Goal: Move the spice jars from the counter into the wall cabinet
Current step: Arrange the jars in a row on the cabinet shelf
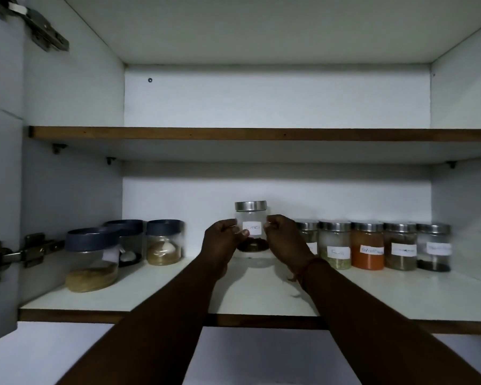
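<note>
Both hands, left hand (224, 240) & right hand (285, 240), grip steel-lid jar (251, 218) over cabinet shelf (178, 295).

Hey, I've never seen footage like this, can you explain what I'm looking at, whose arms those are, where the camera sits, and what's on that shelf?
There is no machine here. One camera worn on a person's head looks into an open white wall cabinet, so the two arms reaching in are that person's own.

Between them, the left hand and the right hand hold a clear glass jar with a steel lid and a white label, with dark spice at its bottom. Each hand's grip is on one side of the jar. Whether it touches the lower white shelf I cannot tell.

On that shelf, to the left, stand three clear jars with dark blue lids. To the right runs a row of five steel-lidded labelled spice jars, one filled with orange powder. The upper shelf shows only its brown edge.
</note>
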Tool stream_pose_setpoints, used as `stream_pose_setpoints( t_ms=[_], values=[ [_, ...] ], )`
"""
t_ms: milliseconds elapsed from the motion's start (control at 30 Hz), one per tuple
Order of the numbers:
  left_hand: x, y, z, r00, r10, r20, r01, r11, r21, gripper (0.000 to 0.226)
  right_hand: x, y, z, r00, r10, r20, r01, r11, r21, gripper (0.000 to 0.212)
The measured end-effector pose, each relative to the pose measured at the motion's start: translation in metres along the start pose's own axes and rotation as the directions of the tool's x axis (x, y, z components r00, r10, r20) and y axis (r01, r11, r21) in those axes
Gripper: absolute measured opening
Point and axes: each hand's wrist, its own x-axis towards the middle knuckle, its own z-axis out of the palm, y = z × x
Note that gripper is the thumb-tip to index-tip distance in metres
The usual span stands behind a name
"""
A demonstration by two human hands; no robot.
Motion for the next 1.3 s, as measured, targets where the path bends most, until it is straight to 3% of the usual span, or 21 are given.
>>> stream_pose_setpoints(
  t_ms=[167,300,400,600,733,1033,1167,1300],
  values=[
    [0.007,-0.011,0.022,1.000,0.024,-0.016,-0.022,0.995,0.101,0.047,-0.001,0.024,-0.006,0.995,-0.101,0.008,0.100,0.972,-0.214,0.019],
    [0.017,-0.029,0.030,0.999,0.044,0.008,-0.044,0.974,0.220,0.064,-0.005,0.042,-0.018,0.996,-0.088,0.006,0.086,0.952,-0.295,0.015],
    [0.023,-0.028,0.036,1.000,0.019,0.018,-0.024,0.951,0.310,0.049,-0.002,0.046,-0.017,0.993,-0.112,-0.045,0.089,0.932,-0.351,0.013],
    [0.034,-0.038,0.041,0.999,0.025,0.022,-0.032,0.921,0.389,0.041,0.002,0.053,-0.015,0.982,-0.129,-0.141,0.061,0.911,-0.408,0.020],
    [0.032,-0.044,0.039,0.997,0.058,0.047,-0.072,0.890,0.449,0.017,0.007,0.055,-0.012,0.986,-0.081,-0.146,0.007,0.894,-0.448,0.027],
    [0.042,-0.049,0.037,0.982,0.119,0.146,-0.184,0.780,0.598,0.011,0.010,0.059,-0.012,0.985,-0.098,-0.144,0.007,0.848,-0.529,0.025],
    [0.044,-0.051,0.035,0.979,0.132,0.154,-0.199,0.764,0.614,0.031,0.012,0.060,-0.011,0.985,-0.095,-0.142,0.005,0.845,-0.535,0.025],
    [0.036,-0.046,0.038,0.978,0.154,0.137,-0.206,0.685,0.699,0.028,0.009,0.058,-0.011,0.986,-0.075,-0.149,-0.019,0.837,-0.547,0.026]
  ],
)
